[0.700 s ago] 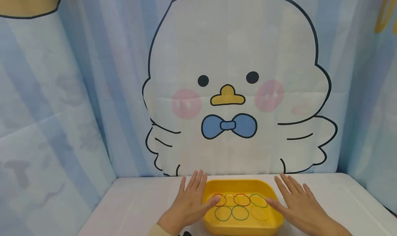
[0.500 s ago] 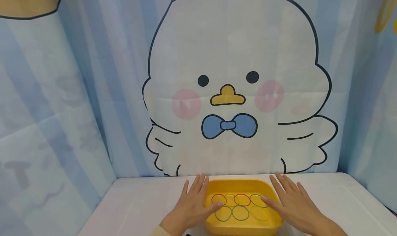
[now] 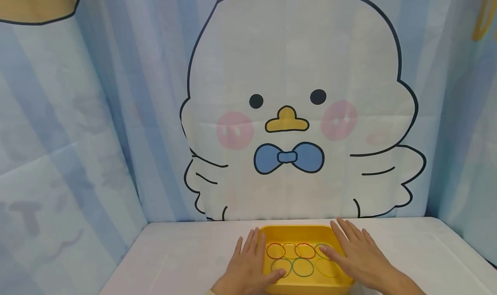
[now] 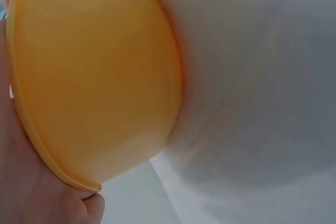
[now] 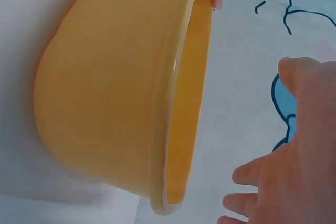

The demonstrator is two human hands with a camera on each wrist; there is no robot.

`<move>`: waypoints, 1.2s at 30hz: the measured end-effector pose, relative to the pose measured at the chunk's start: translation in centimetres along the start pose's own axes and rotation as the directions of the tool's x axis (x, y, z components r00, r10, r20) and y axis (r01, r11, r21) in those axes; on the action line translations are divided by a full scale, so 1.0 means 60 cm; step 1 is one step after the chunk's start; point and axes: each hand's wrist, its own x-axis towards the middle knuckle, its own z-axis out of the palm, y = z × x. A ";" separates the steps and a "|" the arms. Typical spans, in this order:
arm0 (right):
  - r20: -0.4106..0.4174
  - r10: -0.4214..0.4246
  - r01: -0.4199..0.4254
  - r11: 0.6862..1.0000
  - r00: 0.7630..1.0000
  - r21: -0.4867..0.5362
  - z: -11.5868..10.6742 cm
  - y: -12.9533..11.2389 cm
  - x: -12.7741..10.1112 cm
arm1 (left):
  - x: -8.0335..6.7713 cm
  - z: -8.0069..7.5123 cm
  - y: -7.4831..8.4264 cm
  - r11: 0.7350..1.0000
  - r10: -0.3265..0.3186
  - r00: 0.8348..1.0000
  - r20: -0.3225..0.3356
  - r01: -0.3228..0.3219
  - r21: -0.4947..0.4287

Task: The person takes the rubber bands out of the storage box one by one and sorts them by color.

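Between the flat, spread left hand (image 3: 248, 267) and right hand (image 3: 355, 256), the tub (image 3: 297, 230) is now touched on both sides, hands having closed in.

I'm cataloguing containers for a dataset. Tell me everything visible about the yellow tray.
The yellow tray is a shallow, rounded-corner rectangular basin, apparently smooth plastic, with a thin lipped rim. It sits upright on the white table before a cartoon-chick backdrop. Inside lie thin rubber bands in two rows: red, yellow and green. The left hand rests on its left rim, the right hand on its right rim.
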 end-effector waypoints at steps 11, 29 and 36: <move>-0.107 -0.085 0.084 0.996 0.991 -0.012 0.004 -0.011 0.008 | 0.001 0.005 0.014 0.994 -0.003 1.000 0.001 0.003 0.109; 0.048 -0.004 -0.012 0.945 0.999 0.326 -0.002 -0.030 0.039 | 0.003 0.003 0.015 0.991 -0.025 1.000 0.017 0.022 0.130; 0.051 0.038 -0.054 0.922 0.998 0.382 0.005 -0.029 0.058 | 0.001 0.004 0.011 0.989 -0.042 0.999 0.027 0.038 0.142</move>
